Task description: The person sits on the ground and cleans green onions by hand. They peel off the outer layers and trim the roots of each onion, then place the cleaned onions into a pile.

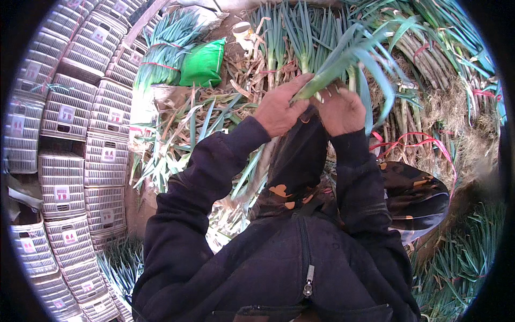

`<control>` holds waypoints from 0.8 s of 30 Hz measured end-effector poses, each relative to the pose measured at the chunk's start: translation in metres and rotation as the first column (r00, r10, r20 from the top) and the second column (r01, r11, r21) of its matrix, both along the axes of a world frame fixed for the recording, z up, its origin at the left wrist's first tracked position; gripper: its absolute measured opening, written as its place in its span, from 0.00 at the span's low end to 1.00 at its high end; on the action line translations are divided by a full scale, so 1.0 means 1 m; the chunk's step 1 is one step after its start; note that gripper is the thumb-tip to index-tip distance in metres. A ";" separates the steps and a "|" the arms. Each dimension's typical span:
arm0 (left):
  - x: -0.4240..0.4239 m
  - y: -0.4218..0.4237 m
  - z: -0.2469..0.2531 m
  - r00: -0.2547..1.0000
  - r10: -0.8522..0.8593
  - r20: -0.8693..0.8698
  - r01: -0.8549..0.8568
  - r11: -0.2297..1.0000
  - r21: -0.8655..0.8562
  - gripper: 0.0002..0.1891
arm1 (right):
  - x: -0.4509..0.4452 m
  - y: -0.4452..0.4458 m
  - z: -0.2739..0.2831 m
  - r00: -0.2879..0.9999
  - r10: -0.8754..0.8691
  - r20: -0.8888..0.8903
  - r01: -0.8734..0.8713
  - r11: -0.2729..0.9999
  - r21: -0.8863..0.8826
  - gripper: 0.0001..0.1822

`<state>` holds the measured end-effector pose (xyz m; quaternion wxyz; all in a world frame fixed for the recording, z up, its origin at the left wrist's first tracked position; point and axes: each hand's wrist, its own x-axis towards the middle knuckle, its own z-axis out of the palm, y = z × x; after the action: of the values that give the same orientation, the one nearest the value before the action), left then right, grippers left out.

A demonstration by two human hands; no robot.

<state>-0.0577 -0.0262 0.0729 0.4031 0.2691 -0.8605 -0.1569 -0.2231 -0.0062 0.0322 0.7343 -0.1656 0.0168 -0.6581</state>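
In the head view my left hand (pixel 281 105) is closed around the pale green stalk of a leek-like green onion (pixel 322 82), whose long leaves fan up and to the right. Close beside it, my right hand (pixel 342 109) has its fingers bent behind the stalk; what they touch is partly hidden. The stalk's lower end is covered by my hands. Beyond them lie green onions (pixel 303 52) side by side with dry outer leaves. Loose peeled leaves (pixel 201 116) are heaped to the left of my left hand.
Stacked plastic crates (pixel 106 155) line the left side. A tied green onion bundle (pixel 159 68) stands by a green bag (pixel 203 63). Rooted bundles (pixel 426 60) with red ties lie at right, near a loose red ribbon (pixel 430 139). More green onions (pixel 462 249) are at lower right.
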 end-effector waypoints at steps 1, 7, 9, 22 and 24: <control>-0.001 0.005 0.003 0.994 -0.029 -0.102 0.068 0.913 0.401 0.24 | -0.002 0.001 -0.004 0.999 0.020 0.033 -0.021 0.999 0.039 0.18; -0.002 0.032 0.000 0.891 0.173 -0.419 0.417 0.051 0.908 0.25 | -0.004 -0.011 -0.007 0.998 -0.046 -0.050 0.054 0.981 0.184 0.20; 0.005 0.044 0.000 0.893 0.188 -0.409 0.421 -0.029 0.906 0.24 | -0.011 -0.016 -0.010 0.998 -0.067 -0.008 0.067 0.984 0.167 0.20; 0.057 0.125 -0.004 0.975 0.168 0.143 -0.209 0.498 0.841 0.23 | -0.048 -0.026 -0.005 0.851 -0.496 -0.173 0.524 0.827 0.204 0.18; 0.064 0.135 -0.011 0.937 0.251 0.243 -0.347 0.750 0.563 0.20 | -0.044 -0.030 -0.005 0.726 -0.631 -0.274 0.678 0.723 0.132 0.18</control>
<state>0.0067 0.1083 0.0617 0.2505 0.5280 -0.7404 -0.3323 -0.2674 -0.0365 0.0270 0.4604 -0.1335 0.2255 -0.8482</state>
